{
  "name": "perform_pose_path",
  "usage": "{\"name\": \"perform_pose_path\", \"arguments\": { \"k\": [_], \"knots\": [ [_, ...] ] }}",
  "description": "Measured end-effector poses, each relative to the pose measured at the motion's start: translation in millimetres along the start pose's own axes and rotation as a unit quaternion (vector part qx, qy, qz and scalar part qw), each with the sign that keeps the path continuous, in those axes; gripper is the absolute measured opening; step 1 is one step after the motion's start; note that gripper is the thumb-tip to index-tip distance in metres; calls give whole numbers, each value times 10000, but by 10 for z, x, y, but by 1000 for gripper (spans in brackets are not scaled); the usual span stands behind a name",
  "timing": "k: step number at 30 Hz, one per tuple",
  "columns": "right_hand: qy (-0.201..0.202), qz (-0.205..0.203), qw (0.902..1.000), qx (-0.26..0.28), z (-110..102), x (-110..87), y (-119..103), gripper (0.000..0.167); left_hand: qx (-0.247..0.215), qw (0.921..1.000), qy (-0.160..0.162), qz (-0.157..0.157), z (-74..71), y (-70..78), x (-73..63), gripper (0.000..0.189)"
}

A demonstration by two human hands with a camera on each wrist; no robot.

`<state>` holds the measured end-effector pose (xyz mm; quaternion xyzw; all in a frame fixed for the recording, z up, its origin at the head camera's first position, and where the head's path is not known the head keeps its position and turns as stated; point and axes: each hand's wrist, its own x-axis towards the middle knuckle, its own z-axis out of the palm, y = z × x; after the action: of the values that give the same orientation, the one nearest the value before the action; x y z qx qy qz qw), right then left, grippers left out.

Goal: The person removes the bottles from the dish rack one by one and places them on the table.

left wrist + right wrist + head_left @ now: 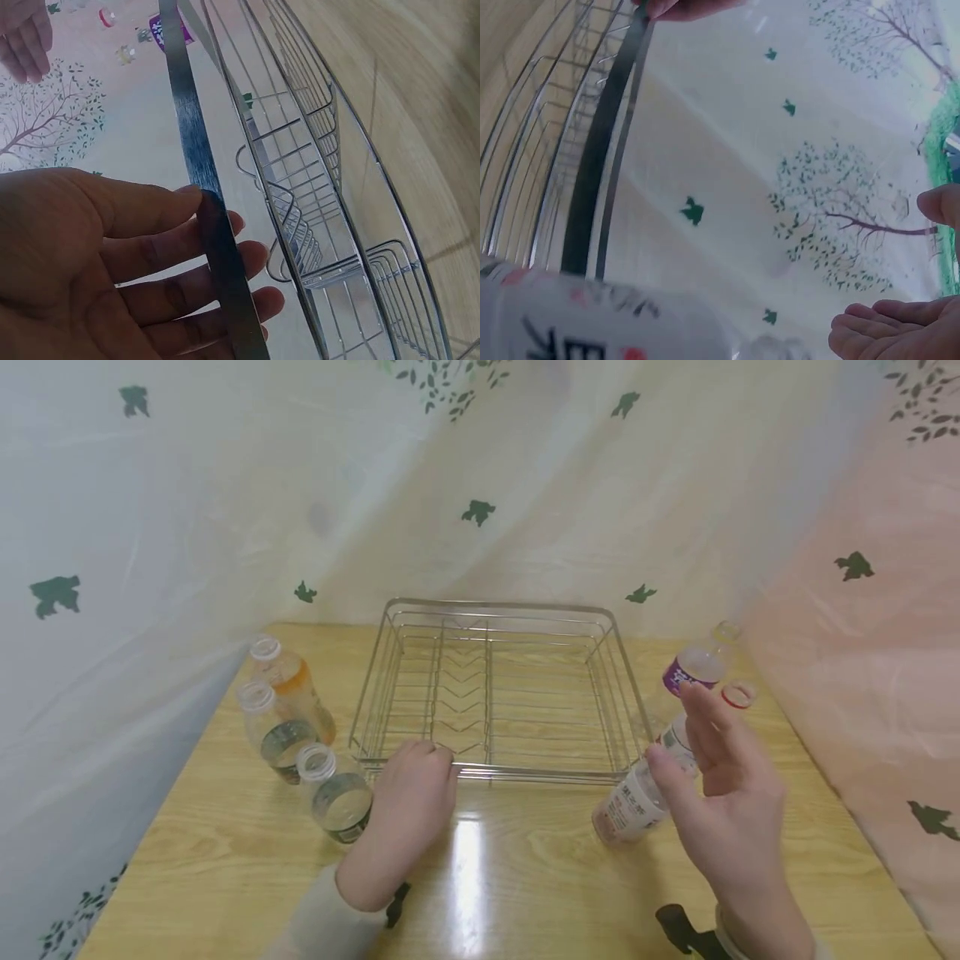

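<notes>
A wire dish rack [540, 773] stands on the table. My left hand [414, 793] grips the flat metal rim at its near left side; in the left wrist view the thumb [150, 206] lies on one face of the rim [196, 146] and the fingers curl behind it. My right hand [731, 802] is raised off the rack's near right corner, holding nothing, thumb apart from the fingers. Beside it, partly hidden, are a bottle with a white label [630, 806], another bottle with a red neck ring [738, 695] and one with a purple label [686, 675].
Left of the rack stand three capless clear plastic bottles: one with an orange band [294, 681], two with dark labels, the middle one [283, 739] and the nearest [341, 802]. A patterned curtain [480, 460] surrounds the wooden table [540, 868] at the back and sides.
</notes>
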<state>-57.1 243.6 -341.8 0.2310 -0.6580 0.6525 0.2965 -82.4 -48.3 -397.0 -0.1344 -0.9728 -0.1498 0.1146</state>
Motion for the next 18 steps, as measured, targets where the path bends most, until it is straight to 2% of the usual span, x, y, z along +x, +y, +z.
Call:
{"name": "perform_pose_path", "arguments": {
  "k": [5,9,13,15,18],
  "knots": [
    [-113,-22,9998,-145,140,48,-57,66,139,9998,-125,-48,-16,25,12,14],
    [-210,-85,9967,-785,246,58,-81,68,227,9996,-168,-77,-22,27,23,11],
    [-453,19,9873,-1525,365,45,-91,69,152,9993,-269,-192,-29,43,31,15],
    [-549,53,9817,-1823,421,33,-75,68,86,9990,-326,-298,-37,66,32,22],
    [-620,-85,9680,-2431,497,25,-20,66,55,9993,-175,-336,-59,120,49,30]
  ]
}}
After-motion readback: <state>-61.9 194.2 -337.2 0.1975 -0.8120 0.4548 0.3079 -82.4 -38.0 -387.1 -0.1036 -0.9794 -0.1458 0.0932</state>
